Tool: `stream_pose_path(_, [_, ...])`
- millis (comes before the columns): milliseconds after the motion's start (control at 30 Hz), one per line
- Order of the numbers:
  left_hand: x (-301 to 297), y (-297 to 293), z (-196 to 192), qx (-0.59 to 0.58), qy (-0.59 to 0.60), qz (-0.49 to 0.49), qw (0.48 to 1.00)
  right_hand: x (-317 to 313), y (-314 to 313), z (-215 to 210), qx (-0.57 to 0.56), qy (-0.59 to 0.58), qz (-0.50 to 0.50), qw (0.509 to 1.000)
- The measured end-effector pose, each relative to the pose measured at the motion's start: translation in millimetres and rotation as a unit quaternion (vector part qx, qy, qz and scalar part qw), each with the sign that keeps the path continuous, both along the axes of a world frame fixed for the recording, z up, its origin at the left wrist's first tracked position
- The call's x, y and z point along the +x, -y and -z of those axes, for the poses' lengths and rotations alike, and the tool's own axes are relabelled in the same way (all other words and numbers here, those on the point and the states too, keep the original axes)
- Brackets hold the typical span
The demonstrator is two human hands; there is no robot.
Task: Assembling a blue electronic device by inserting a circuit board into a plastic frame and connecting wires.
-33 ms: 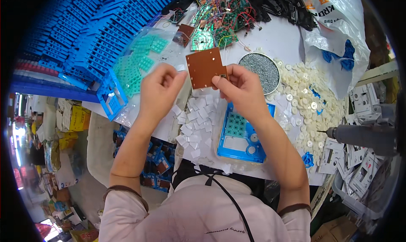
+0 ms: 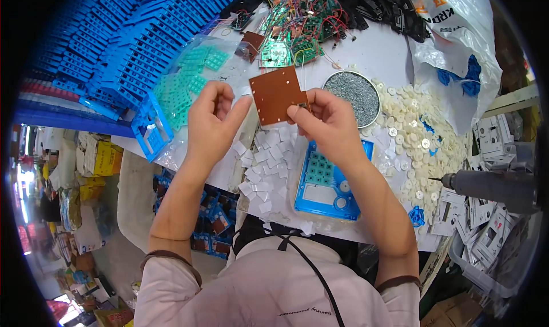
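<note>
A brown circuit board [image 2: 276, 96] with small holes is pinched at its lower right corner by my right hand [image 2: 329, 115], thumb on top. My left hand [image 2: 211, 118] hovers just left of the board, apart from it. Its fingers are curled, the thumb stands away from them, and nothing shows in between. Below my right hand lies a blue plastic casing [image 2: 322, 207] with a teal rubber keypad [image 2: 320, 169] set in its upper part. Small white pieces [image 2: 269, 156] are scattered left of the casing.
Blue casings [image 2: 131, 52] are stacked at the far left, beside bagged teal keypads [image 2: 186, 81]. Wired green boards [image 2: 291, 41] heap at the back. A round tin of small metal parts [image 2: 353, 95], cream discs [image 2: 409, 138] and a power screwdriver [image 2: 486, 187] are on the right.
My left thumb and fingers have moved apart from a near pinch. The brown board has tilted very slightly in my right hand.
</note>
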State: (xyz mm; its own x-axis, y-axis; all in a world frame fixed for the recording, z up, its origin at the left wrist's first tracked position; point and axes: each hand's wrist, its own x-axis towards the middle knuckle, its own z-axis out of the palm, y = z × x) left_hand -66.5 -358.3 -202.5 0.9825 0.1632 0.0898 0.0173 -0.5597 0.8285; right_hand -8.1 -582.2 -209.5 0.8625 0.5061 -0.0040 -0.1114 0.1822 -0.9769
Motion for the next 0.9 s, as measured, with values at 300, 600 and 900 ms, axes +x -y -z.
stream_pose_path(300, [-31, 29, -16, -0.594, -0.032, 0.112, 0.796, -43, 30, -21, -0.074, 0.219, 0.098, 0.968])
stream_pose_path(600, [-37, 36, 0, -0.714, -0.141, 0.168, 0.665, -42, 22, -26, -0.123, 0.395, 0.113, 0.903])
stream_pose_path(900, [-42, 33, 17, -0.721, -0.181, 0.216, 0.633, -29, 10, -26, -0.144, 0.517, 0.116, 0.836])
